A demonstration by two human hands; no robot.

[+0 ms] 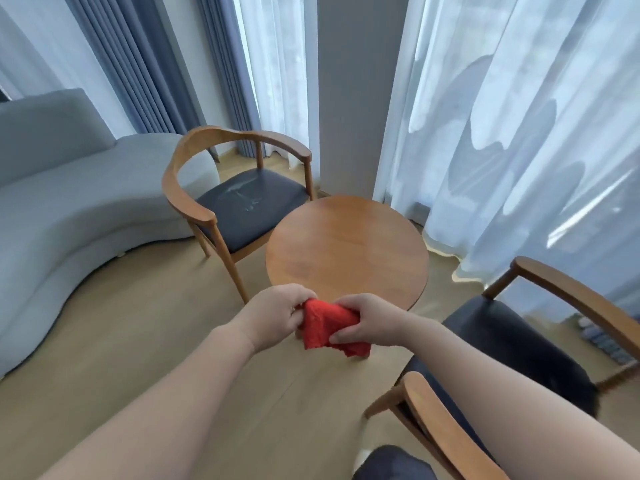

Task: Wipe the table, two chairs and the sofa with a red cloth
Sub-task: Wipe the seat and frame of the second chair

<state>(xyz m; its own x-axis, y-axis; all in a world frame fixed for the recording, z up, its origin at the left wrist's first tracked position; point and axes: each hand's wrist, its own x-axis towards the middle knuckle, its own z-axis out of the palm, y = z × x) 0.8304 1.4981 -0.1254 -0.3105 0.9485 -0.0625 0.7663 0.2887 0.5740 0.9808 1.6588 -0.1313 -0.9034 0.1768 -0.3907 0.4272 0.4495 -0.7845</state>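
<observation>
Red cloth [329, 325] hangs bunched between both hands: the left hand [277, 315] pinches one end, the right hand [367, 320] grips the other, near the front rim of the round wooden table [346, 244]. Behind it stands the left chair [249, 206], beside it the right chair [512, 337], the grey sofa [69, 209] far left.

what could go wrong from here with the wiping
1. The red cloth is bunched between the left hand and right hand; used like that, it may leave patches of the round wooden table unwiped.
2. The far chair has whitish marks on its dark seat; a light pass might smear or miss them.
3. The near chair has an armrest close by the right forearm, which could knock it when reaching.
</observation>
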